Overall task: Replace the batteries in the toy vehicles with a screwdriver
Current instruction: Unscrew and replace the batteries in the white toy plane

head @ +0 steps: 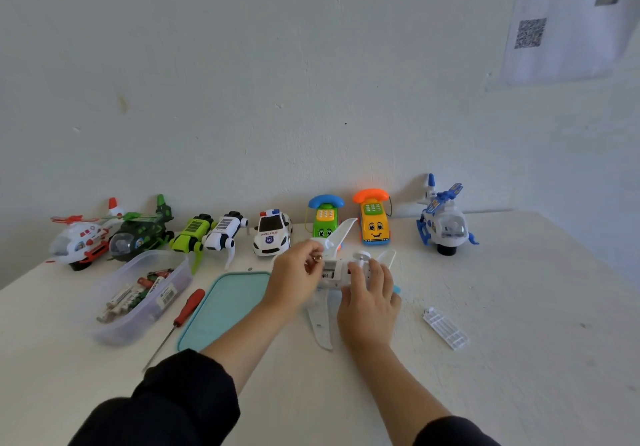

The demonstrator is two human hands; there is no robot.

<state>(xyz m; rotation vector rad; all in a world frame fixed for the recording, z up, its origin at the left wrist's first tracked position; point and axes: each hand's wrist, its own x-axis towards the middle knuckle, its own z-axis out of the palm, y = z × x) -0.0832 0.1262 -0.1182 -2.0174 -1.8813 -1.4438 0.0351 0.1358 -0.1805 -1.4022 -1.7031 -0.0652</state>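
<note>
A white toy aeroplane [323, 321] lies belly-up on the white table [519, 341], its battery bay facing me. My right hand [369, 303] rests on its body and holds it down. My left hand [298, 279] pinches a battery [318, 258] by its end, right at the open bay. The plane's white ribbed battery cover [445, 328] lies loose to the right. A red-handled screwdriver [176, 321] lies on the table to the left, untouched. A clear plastic tub [138, 295] beside it holds several batteries.
A teal lid [221, 307] lies flat between the screwdriver and the plane. Along the wall stand two helicopters [79, 241], two robot dogs [221, 232], a police car [272, 234], green and yellow phone cars [374, 220], and a blue helicopter [445, 220].
</note>
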